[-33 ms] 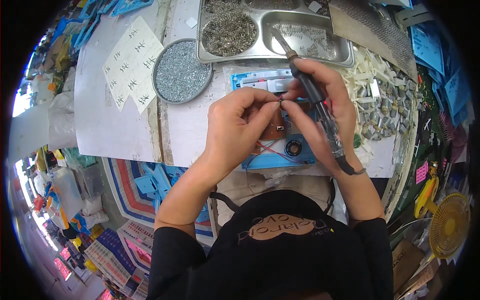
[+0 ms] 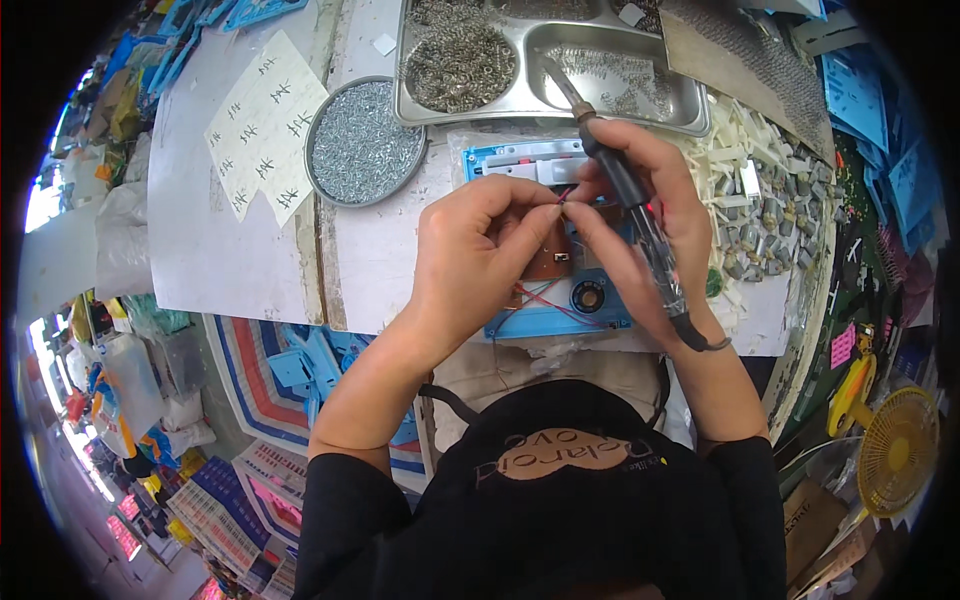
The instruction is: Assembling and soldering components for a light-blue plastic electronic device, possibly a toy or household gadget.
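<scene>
My left hand (image 2: pixel 478 240) is closed in a pinch on the end of a thin dark red wire (image 2: pixel 565 193). Against it, the thumb and fingertips of my right hand (image 2: pixel 660 215) meet at the same wire. My right hand also carries a soldering iron (image 2: pixel 622 172) with a black handle, its tip pointing up and left over the steel tray. Beneath both hands lies a blue plastic casing (image 2: pixel 545 322) with a brown circuit board (image 2: pixel 546 264), a round black speaker (image 2: pixel 588 294) and loose red wires (image 2: pixel 540 298). My fingers partly hide the board.
A steel compartment tray (image 2: pixel 470 112) with small metal parts stands at the far side. Left of it are a round dish (image 2: pixel 368 145) of small silvery pieces and a marked paper sheet (image 2: pixel 262 130). White plastic parts and grey metal blocks (image 2: pixel 765 225) lie to the right, beyond them a yellow fan (image 2: pixel 895 450).
Between my fingertips the dark red wire shows slightly more than before. Hands, soldering iron and casing keep nearly the same places.
</scene>
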A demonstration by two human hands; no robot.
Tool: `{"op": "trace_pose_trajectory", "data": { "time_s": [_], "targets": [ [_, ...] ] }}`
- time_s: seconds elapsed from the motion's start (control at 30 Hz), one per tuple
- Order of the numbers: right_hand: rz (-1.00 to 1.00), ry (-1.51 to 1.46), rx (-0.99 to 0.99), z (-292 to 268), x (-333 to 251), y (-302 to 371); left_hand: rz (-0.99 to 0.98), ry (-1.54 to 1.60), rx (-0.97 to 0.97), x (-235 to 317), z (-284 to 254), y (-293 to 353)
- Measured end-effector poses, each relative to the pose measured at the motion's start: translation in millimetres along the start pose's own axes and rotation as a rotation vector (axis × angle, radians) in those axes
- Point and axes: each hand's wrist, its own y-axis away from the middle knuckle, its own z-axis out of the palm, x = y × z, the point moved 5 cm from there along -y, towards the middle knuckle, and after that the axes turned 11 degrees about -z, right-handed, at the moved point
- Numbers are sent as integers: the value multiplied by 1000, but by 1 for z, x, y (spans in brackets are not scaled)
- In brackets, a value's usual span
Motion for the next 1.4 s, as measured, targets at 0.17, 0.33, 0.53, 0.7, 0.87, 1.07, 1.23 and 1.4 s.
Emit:
{"op": "trace_pose_trajectory", "data": {
  "time_s": [0.17,0.33,0.53,0.7,0.87,1.07,1.23,1.4],
  "targets": [
    [-33,38,10,4,0,0,53,-60,20,-6,-2,-3],
    [-78,115,1,5,-5,1,6,-35,-15,-8,-3,-4],
    [-128,133,0,6,-3,2,13,-44,-24,-9,-3,-4],
    [-208,189,44,5,-2,7,-79,-101,-59,-8,-8,-3],
    [-294,274,-53,1,-3,13,94,-121,23,-2,-6,-5],
    [-410,370,7,-21,-14,15,317,-379,146,12,-2,-7],
    [-318,240,-34,-60,-24,20,176,-320,93,10,-1,-11],
    [-320,210,-109,-64,-30,28,256,-371,111,6,0,-13]
  ]
}}
